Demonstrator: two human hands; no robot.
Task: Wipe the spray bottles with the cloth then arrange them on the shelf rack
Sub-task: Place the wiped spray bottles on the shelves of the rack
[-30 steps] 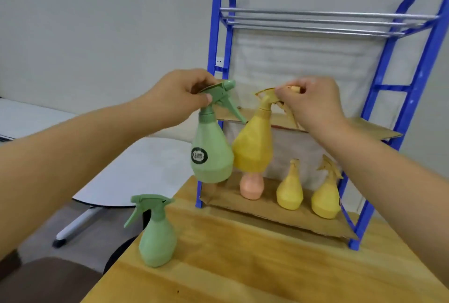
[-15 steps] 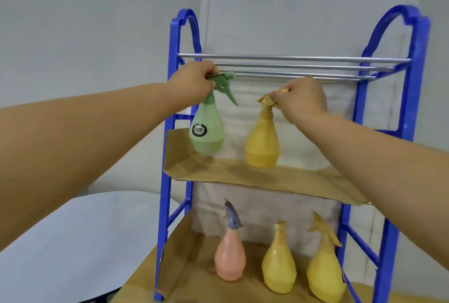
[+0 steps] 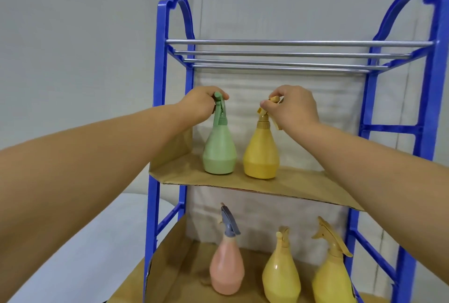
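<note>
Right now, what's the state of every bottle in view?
green bottle: upright on middle shelf, head gripped by left hand.
upper yellow bottle: upright on middle shelf, head pinched by right hand.
pink bottle: upright on bottom shelf, untouched.
centre lower yellow bottle: upright, untouched.
right lower yellow bottle: upright, untouched.

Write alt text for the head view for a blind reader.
A person's left hand grips the sprayer of a green bottle and the right hand a yellow bottle, both on the middle shelf of a blue rack. Three bottles stand below.
</note>
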